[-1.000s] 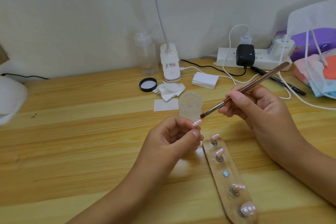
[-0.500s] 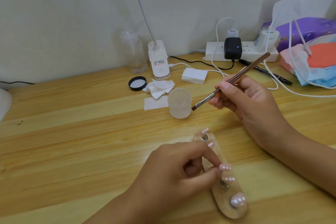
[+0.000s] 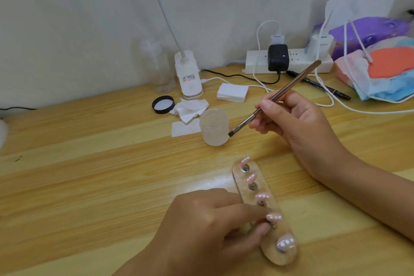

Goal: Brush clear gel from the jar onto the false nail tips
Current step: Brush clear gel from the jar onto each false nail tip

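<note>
We look down on a pale wooden table (image 3: 89, 186) where a person works with both bare hands; a white power strip (image 3: 253, 63) lies along the wall at its far edge. The right hand (image 3: 298, 123), raised over the right half of the table, pinches a slim brown brush (image 3: 291, 85) like a pen, thumb and fingertips curled round the lower handle. The left hand (image 3: 208, 226), low and near us, has thumb and forefinger pinching the metal peg (image 3: 272, 224) under one pink nail tip (image 3: 273, 216), the fourth counted from the far end. We see the brush's long axis slant from upper right to lower left: the handle end points toward the power strip, and the bristles point down and left, ending just beside the right wall of the jar (image 3: 214, 127); we cannot tell whether they touch it. The clear holder strip (image 3: 238, 176) lies flat on our side of the jar, its long axis running from far left to near right, five pink tips on pegs in a single row. The frosted jar stands upright near mid-table, well apart from the left hand. A black lid (image 3: 163, 104) lies beyond it, beside crumpled white tissue (image 3: 190, 108)
</note>
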Demonstrator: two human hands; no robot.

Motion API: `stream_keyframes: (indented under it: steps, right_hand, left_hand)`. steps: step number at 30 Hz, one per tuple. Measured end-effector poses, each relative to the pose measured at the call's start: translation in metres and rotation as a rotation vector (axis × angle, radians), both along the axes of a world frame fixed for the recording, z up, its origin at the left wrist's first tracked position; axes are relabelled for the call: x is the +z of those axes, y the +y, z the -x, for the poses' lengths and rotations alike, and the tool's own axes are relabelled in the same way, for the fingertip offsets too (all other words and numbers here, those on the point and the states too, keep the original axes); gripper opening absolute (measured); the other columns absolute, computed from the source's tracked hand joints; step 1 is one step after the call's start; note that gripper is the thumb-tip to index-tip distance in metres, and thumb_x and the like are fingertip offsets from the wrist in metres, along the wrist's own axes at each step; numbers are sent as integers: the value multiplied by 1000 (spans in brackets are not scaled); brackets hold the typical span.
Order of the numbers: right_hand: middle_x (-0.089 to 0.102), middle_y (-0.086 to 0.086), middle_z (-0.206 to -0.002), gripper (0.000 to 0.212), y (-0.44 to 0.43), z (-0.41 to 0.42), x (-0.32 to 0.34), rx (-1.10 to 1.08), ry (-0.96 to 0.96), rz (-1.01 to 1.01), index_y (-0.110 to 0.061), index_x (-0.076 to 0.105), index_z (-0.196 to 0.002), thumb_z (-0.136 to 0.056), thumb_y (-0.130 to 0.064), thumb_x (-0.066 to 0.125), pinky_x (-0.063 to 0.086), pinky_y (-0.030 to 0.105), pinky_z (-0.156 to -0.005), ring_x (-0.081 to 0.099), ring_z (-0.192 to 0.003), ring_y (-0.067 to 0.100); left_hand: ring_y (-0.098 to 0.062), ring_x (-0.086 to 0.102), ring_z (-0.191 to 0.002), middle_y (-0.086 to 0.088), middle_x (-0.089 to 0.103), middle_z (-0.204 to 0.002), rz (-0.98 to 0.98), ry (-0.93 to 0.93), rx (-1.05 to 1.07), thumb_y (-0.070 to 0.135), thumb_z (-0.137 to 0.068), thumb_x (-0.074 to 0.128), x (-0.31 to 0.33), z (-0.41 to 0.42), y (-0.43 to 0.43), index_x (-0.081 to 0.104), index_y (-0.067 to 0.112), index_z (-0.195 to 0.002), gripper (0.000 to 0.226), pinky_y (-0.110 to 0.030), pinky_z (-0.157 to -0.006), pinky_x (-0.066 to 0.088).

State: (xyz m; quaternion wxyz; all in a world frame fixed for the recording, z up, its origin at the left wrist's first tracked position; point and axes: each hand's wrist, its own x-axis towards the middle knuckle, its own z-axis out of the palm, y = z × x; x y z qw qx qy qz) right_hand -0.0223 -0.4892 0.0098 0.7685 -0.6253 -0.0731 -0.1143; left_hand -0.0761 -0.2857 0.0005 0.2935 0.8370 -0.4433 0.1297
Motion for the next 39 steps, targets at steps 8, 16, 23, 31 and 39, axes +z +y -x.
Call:
stream_keyframes:
  steps: [8, 16, 23, 31, 39]
  right_hand:
    - [67, 3, -73, 14, -3, 2, 0, 2, -31, 92, -9, 66, -104, -95, -4, 56, 51, 21, -66, 60, -70, 11]
    - [68, 4, -77, 18, -5, 0, -5, -23, -45, 82, -11, 69, -103, -95, -5, 54, 52, 22, -67, 62, -75, 14]
    - [67, 5, -78, 25, -4, -2, -2, -12, -28, 54, -16, 71, -97, -94, -23, 47, 51, 24, -65, 61, -77, 17]
    - [64, -1, -71, 24, -3, 1, 1, -82, -73, 88, -14, 62, -106, -102, -5, 40, 51, 21, -65, 60, -71, 10]
    - [64, -12, -84, 16, 1, 6, 0, -124, -176, 253, -19, 65, -97, -94, -4, 60, 48, 16, -74, 58, -78, 4]
  left_hand:
    - [-4, 51, -56, 13, 61, -67, -76, -177, -42, 38, -88, 67, -2, -1, -8, 78, 32, -97, 15, -14, -52, 38]
    - [1, 33, -69, 11, 46, -87, 5, -136, -77, 33, -93, 63, -6, -1, -9, 76, 34, -97, 13, -3, -66, 22]
    - [2, 49, -64, 12, 58, -75, 361, 236, -31, 29, -93, 61, 4, -10, -1, 72, 30, -103, 15, -13, -61, 40]
    - [-10, 62, -81, 17, 64, -114, 939, 955, 183, 37, -89, 64, 12, -35, 0, 71, 32, -84, 9, -21, -64, 51]
    - [-42, 63, -111, 0, 62, -131, 1074, 1341, 55, 27, -94, 46, 17, -45, 4, 59, 22, -89, 15, -42, -91, 55]
